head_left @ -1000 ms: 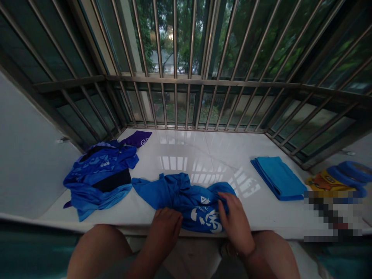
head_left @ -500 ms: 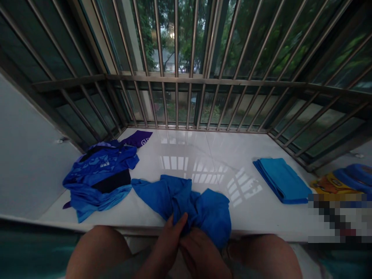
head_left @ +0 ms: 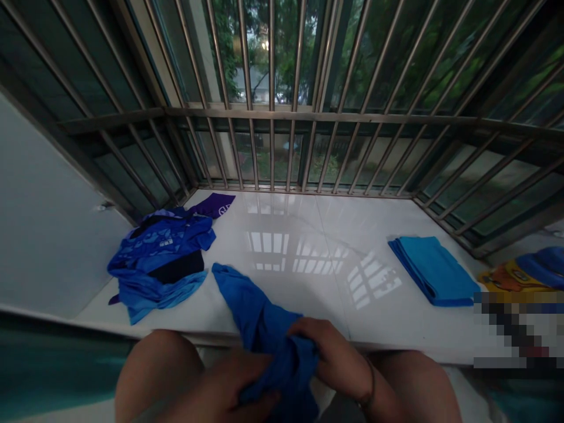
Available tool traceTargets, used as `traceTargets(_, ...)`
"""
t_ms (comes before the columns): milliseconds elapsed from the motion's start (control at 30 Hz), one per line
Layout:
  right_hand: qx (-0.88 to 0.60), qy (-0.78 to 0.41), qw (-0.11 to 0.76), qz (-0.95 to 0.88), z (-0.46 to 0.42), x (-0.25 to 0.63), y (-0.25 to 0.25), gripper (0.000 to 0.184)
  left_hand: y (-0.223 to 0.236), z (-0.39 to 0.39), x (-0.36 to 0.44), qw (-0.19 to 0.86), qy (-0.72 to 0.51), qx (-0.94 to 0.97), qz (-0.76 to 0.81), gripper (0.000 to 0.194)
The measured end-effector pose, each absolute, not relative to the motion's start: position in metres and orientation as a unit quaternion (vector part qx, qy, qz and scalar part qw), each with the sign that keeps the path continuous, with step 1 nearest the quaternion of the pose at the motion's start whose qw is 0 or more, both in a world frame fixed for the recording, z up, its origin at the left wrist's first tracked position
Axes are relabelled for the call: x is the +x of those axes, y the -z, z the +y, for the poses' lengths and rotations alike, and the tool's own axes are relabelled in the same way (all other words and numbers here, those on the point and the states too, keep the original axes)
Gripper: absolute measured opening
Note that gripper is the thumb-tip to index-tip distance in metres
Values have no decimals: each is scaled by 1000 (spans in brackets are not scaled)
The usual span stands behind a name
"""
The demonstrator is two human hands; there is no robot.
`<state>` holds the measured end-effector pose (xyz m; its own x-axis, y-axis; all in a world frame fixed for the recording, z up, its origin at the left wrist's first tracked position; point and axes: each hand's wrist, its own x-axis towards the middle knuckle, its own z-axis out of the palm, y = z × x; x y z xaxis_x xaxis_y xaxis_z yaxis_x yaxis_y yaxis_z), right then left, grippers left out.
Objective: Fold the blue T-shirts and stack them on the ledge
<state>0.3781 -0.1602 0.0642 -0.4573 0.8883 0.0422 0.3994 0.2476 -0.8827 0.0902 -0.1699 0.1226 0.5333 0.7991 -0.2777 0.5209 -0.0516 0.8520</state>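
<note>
A crumpled blue garment (head_left: 259, 311) hangs over the front edge of the white ledge, one end stretched out on the top. My left hand (head_left: 220, 382), smeared by motion, is closed on its lower left part, and some of the fingers are covered by fabric. On the other side my right hand (head_left: 330, 352) grips a bunched fold, thumb and fingers pressed together. A thin band circles the right wrist. The lower end of the garment drops between my knees.
A loose heap of blue and purple clothes (head_left: 163, 252) lies on the ledge (head_left: 299, 288) at left. At right sits a folded turquoise cloth (head_left: 438, 270), beside a yellow and blue item (head_left: 524, 270). Metal bars (head_left: 273, 114) stand before the windows.
The garment has been pulled back toward me and gathered, its right part lifted off the ledge. My hands have moved apart, the right one up and rightward, the left one down and leftward.
</note>
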Motion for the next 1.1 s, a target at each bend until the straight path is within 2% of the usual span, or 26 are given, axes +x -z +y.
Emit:
traceTargets(67, -472, -437, 318, -697, -164, 383, -85, 30, -143, -158, 81, 457, -135, 727, 495, 31)
traceTargets(167, -505, -496, 355, -611, -173, 395, -121, 17, -161, -141, 68, 372, -145, 739, 543, 59)
traceTargets(233, -525, -549, 367, -537, -183, 404, -139, 22, -161, -133, 65, 342, -155, 753, 541, 67)
traceTargets(467, -633, -490, 461, -382, -220, 445, -138, 52, -103, -105, 98, 353, -260, 737, 515, 28)
traceTargets(733, -638, -532, 489, -266, -232, 471, -149, 78, -51, -92, 102, 391, -280, 669, 567, 31)
traceTargets(833, -677, -489, 503, -224, -233, 487, -146, 86, -46, -94, 94, 467, -280, 654, 525, 19)
traceTargets(900, -697, -452, 507, -232, -227, 498, -138, 82, -45, -100, 90, 543, -255, 640, 480, 15)
traceTargets(1000, -715, -408, 471, -317, -201, 513, -117, 65, -43, -108, 87, 609, -212, 622, 444, 30)
traceTargets(1100, -759, -333, 350, -436, -163, 527, -82, 49, -37, -99, 90, 626, -162, 627, 434, 44)
